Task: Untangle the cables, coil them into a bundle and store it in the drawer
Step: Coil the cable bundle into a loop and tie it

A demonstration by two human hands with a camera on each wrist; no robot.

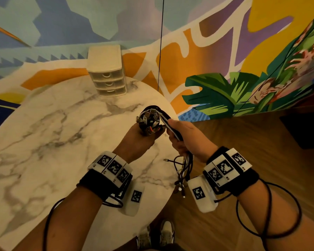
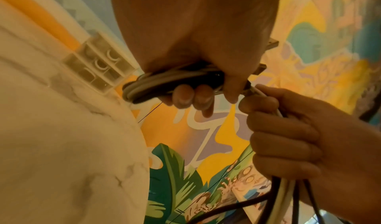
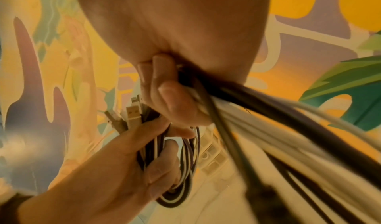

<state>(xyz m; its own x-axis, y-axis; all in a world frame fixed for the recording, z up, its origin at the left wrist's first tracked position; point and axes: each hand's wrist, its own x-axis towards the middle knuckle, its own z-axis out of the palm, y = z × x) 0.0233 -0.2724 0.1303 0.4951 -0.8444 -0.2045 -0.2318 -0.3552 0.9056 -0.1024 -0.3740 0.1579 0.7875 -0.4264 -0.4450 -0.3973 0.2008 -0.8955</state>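
A bundle of black and white cables (image 1: pixel 153 115) is held above the right edge of the marble table (image 1: pixel 53 142). My left hand (image 1: pixel 143 136) grips the looped part, with several USB plugs (image 1: pixel 149 120) sticking up out of the fist. The loops (image 2: pixel 148 87) bulge out beside the curled fingers (image 2: pixel 185 97). My right hand (image 1: pixel 181 134) grips the same cables (image 3: pixel 226 97) just to the right, and their loose ends (image 1: pixel 182 171) hang below it. A small cream drawer unit (image 1: pixel 108 71) with three shut drawers stands at the table's far edge.
A painted mural wall (image 1: pixel 225 51) rises behind the table. A thin black line (image 1: pixel 160 51) runs down it. Wooden floor (image 1: pixel 243 160) lies to the right, with a dark object (image 1: pixel 308 129) at the far right. My shoes (image 1: pixel 158 234) show below the table edge.
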